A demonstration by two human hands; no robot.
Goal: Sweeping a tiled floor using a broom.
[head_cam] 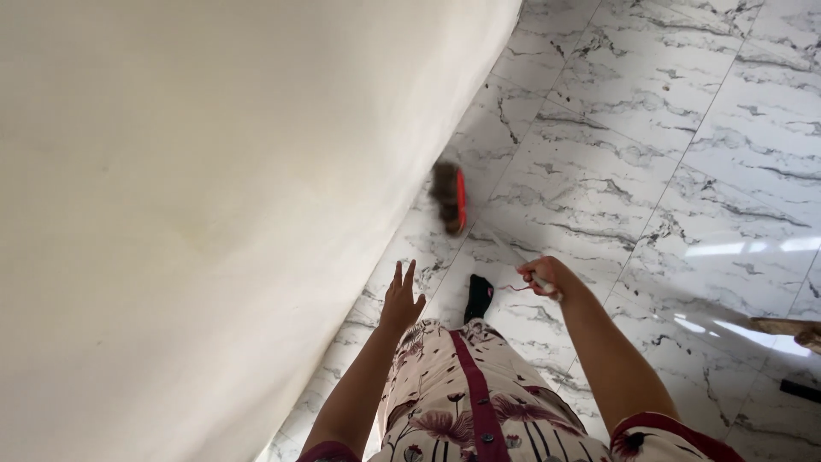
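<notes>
My right hand is closed around the top of a thin pale broom handle. The handle runs down and away to a broom head with a red-orange back and dark bristles. The broom head is blurred and rests on the white marble floor right beside the cream wall. My left hand hangs free beside the wall with fingers spread, holding nothing. A dark-socked foot shows below, between the two hands.
The cream wall fills the whole left half of the view. Grey-veined marble tiles cover the right side. A brown wooden piece juts in at the right edge, with a small dark object below it.
</notes>
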